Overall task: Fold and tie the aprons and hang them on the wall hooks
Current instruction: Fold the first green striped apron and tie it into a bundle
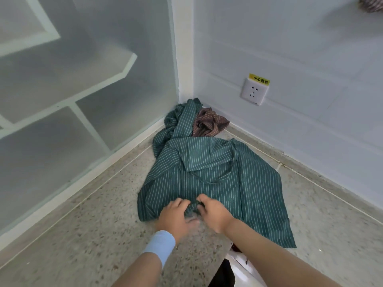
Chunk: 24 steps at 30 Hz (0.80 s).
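A green apron with thin white stripes [209,175] lies spread and partly folded on the speckled floor in a room corner. My left hand [176,214] and my right hand [213,212] are side by side at its near edge, both pinching a bunched piece of the green fabric between them. A brown striped apron [209,122] lies crumpled in the corner behind it, partly under green cloth. Another brown striped cloth [372,4] hangs high on the right wall, cut off by the frame edge; no hook is visible.
A frosted glass partition [83,90] with white frames runs along the left. The right wall carries a white power socket [253,92] with a yellow warning label. My white shoe [240,259] shows at the bottom. Bare terrazzo floor [93,235] extends to the near left.
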### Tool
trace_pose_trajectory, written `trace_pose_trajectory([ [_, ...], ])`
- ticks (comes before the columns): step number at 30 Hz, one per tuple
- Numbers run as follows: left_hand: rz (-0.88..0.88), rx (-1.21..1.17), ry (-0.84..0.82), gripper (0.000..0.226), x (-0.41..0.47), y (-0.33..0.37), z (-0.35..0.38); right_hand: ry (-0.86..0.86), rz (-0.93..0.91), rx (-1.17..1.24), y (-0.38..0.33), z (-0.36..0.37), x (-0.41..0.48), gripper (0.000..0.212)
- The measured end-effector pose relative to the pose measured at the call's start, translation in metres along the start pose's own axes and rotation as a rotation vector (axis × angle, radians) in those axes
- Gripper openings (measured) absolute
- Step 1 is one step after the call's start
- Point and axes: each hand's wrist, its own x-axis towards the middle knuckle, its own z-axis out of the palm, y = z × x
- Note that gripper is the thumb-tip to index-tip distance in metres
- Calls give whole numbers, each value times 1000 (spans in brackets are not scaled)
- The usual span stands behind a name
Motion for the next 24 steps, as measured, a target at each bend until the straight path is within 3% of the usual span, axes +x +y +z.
trace_pose_trajectory([
  [2,38,17,121,37,7,10,-11,55,-36,-17,-1,-13,-1,9],
  [3,36,46,134,37,10,10,-16,92,-52,-48,1,-20,-1,10],
  [5,3,124,47,45,15,1,-30,139,-53,-117,6,-31,-4,10],
  [8,-38,223,-207,53,18,-26,-53,79,-21,-223,14,-40,-10,9],
  [11,-60,351,-471,48,13,-45,-77,-152,51,-275,16,-41,-19,15],
  [15,-134,550,-971,61,3,-47,-86,-684,260,-177,7,-31,-25,38],
  [17,-214,412,-1143,66,6,-41,-83,-833,353,-54,5,-27,-23,44],
  [19,-288,203,-1059,59,16,-30,-76,-721,318,-34,7,-33,-17,41],
  [22,-99,112,-611,30,43,-1,-65,-310,317,-29,21,-56,2,30],
  [24,-69,84,-363,21,60,22,-59,-62,378,-4,33,-73,19,28],
])
